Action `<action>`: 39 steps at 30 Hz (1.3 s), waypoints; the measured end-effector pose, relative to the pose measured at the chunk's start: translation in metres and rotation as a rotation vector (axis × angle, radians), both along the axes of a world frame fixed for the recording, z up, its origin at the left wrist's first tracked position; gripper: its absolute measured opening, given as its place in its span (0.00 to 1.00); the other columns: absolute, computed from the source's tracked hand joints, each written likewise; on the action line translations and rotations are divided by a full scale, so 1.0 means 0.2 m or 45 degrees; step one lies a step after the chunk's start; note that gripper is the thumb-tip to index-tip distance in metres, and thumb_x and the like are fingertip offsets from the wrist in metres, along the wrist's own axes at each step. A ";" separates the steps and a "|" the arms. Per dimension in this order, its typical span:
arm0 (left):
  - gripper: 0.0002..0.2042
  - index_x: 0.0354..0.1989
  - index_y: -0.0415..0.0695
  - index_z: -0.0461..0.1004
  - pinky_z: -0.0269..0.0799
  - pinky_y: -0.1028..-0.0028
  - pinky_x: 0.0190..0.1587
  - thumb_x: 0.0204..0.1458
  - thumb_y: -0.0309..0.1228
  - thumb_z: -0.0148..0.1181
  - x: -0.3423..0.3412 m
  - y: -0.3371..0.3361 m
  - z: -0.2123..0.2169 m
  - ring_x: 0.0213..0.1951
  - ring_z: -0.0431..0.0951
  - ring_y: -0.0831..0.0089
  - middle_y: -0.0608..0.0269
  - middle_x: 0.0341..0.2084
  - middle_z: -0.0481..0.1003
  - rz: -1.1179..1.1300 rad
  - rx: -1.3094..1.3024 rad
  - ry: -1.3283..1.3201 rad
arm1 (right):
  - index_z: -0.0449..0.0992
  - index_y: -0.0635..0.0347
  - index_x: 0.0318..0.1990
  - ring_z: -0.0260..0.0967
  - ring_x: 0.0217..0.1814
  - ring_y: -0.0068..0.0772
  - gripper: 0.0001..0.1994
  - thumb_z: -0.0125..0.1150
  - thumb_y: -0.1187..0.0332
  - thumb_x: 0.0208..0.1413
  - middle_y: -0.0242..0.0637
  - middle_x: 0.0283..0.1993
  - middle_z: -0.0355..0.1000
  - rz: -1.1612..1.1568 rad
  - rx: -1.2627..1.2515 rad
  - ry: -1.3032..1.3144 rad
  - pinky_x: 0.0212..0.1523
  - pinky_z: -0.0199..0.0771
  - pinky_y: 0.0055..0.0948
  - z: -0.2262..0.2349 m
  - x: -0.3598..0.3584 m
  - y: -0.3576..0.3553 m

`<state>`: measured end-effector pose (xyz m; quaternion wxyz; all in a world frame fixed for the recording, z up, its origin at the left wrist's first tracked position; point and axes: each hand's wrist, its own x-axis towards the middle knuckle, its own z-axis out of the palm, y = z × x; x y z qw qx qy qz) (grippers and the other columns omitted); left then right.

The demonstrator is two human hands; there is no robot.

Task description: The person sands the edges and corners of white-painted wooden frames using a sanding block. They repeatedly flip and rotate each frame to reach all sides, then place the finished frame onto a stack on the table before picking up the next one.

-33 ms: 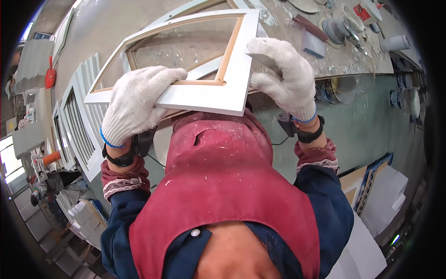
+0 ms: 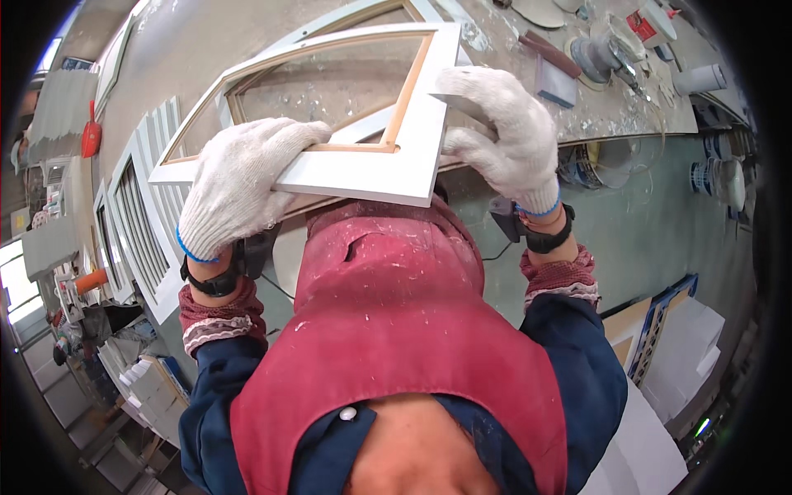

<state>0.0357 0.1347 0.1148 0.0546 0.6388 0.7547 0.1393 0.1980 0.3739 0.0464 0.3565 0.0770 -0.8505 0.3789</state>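
Note:
A white frame (image 2: 421, 107) with a bare-wood inner edge is held tilted above the bench in front of me. My left hand (image 2: 247, 169), in a white knit glove, is closed on its near left rail, thumb over the top and fingers underneath. At the frame's right side my right hand (image 2: 507, 132), also gloved, pinches a thin grey pad (image 2: 466, 107) that looks like a sanding pad. The pad lies against the right edge, and part of it is hidden by the fingers. A second white frame (image 2: 359, 18) lies on the bench behind the first.
The workbench (image 2: 594, 120) carries a grey block (image 2: 556, 81), a reddish-brown bar (image 2: 549, 51), a power tool (image 2: 606, 59) and a white-and-red tub (image 2: 652, 25). White louvred panels (image 2: 144, 214) stand at left, near a red dustpan (image 2: 90, 136). Boards (image 2: 676, 346) lean at lower right.
The far edge of the held frame has dipped slightly toward me. Both hands keep almost the same place and grip.

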 end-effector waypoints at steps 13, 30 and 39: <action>0.32 0.57 0.40 0.70 0.70 0.60 0.57 0.40 0.32 0.72 -0.10 0.02 -0.09 0.56 0.72 0.51 0.52 0.52 0.73 0.153 0.795 0.279 | 0.74 0.70 0.54 0.76 0.32 0.24 0.24 0.69 0.64 0.53 0.41 0.43 0.79 -0.351 -0.882 0.015 0.34 0.78 0.25 0.03 -0.25 -0.04; 0.15 0.39 0.48 0.73 0.51 0.45 0.68 0.39 0.25 0.63 -0.06 0.19 -0.69 0.44 0.74 0.58 0.61 0.35 0.75 -0.136 0.061 0.077 | 0.73 0.60 0.41 0.58 0.16 0.16 0.13 0.58 0.58 0.64 0.31 0.28 0.72 -0.483 -1.938 -0.147 0.15 0.61 0.22 -0.60 0.04 -0.03; 0.13 0.35 0.48 0.73 0.53 0.48 0.67 0.38 0.25 0.63 -0.04 0.21 -0.66 0.43 0.74 0.58 0.63 0.35 0.75 -0.132 0.129 0.079 | 0.78 0.54 0.40 0.74 0.27 0.43 0.11 0.61 0.57 0.58 0.38 0.30 0.74 -0.433 0.192 -0.286 0.27 0.74 0.36 -0.52 0.12 -0.11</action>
